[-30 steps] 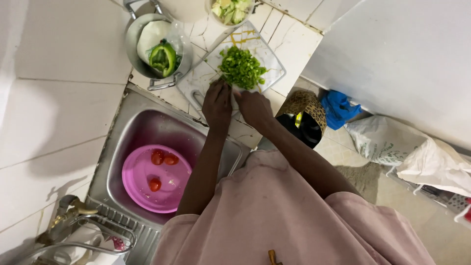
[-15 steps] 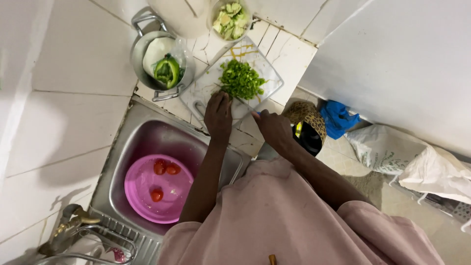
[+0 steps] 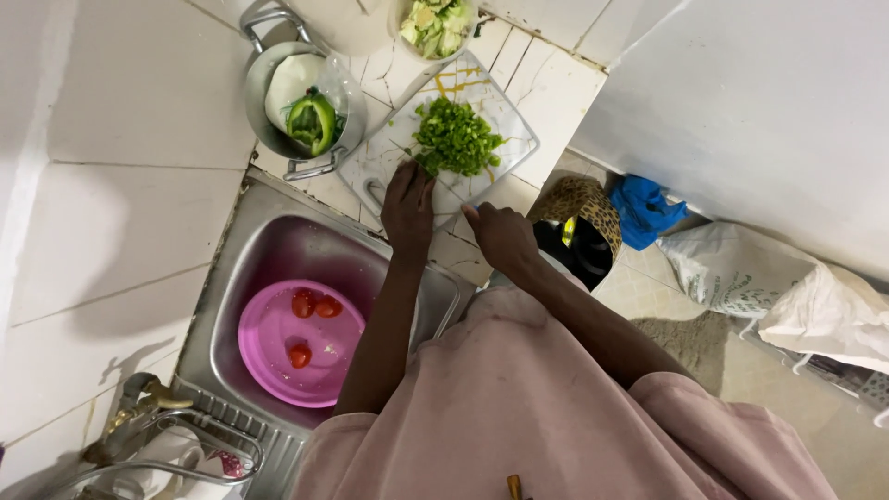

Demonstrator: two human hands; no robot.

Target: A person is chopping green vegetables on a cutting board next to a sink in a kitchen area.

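Observation:
My left hand (image 3: 408,206) lies palm down on a white cutting board (image 3: 500,111), its fingertips at the edge of a pile of chopped green vegetable (image 3: 456,139). My right hand (image 3: 502,239) is off the board's near corner, over the counter edge, with its fingers curled and nothing visible in it. Both arms reach out from my pink garment.
A steel pot (image 3: 269,111) holds a cut green pepper (image 3: 312,122). A bowl of pale chopped vegetables (image 3: 435,20) stands behind the board. In the steel sink (image 3: 278,241) a pink bowl (image 3: 269,343) holds three tomatoes (image 3: 315,304). On the floor lie a spotted bag (image 3: 583,204), a blue cloth (image 3: 648,208) and white sacks (image 3: 778,287).
My right hand has drawn back from the board toward the counter edge. My left hand stays on the board by the greens. The view has shifted slightly.

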